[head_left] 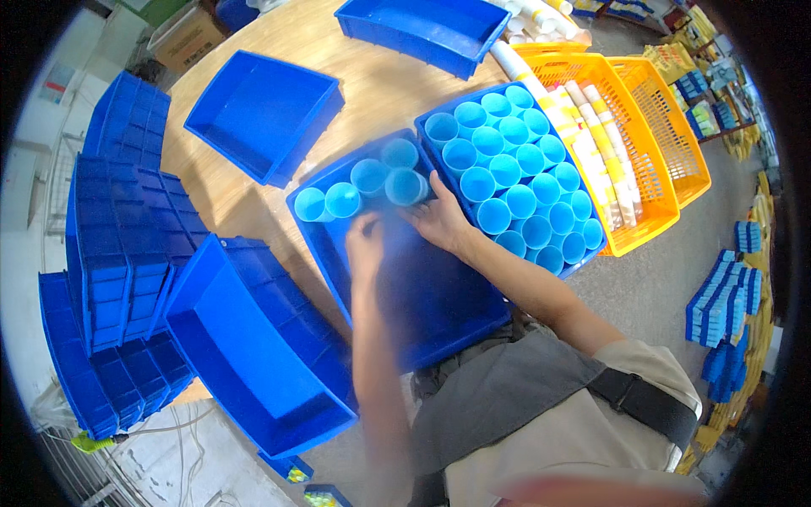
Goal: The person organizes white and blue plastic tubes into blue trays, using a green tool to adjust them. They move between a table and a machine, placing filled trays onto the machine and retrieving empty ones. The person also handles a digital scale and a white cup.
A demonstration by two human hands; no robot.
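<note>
A dark blue plastic bin lies in front of me, with several light-blue round cups, open end up, along its far end. My right hand is curved against the near right side of one light-blue cup, thumb and fingers around its edge. My left hand is just below another light-blue cup, fingers bent and drawn together. Whatever those fingers hold, if anything, is hidden. To the right, a second blue bin is packed with rows of the same cups.
Empty blue bins rest on the wooden table. Stacked blue bins crowd the left side, beside a tilted blue bin. Yellow baskets at the right hold white-and-yellow rolls. A cardboard box stands far left.
</note>
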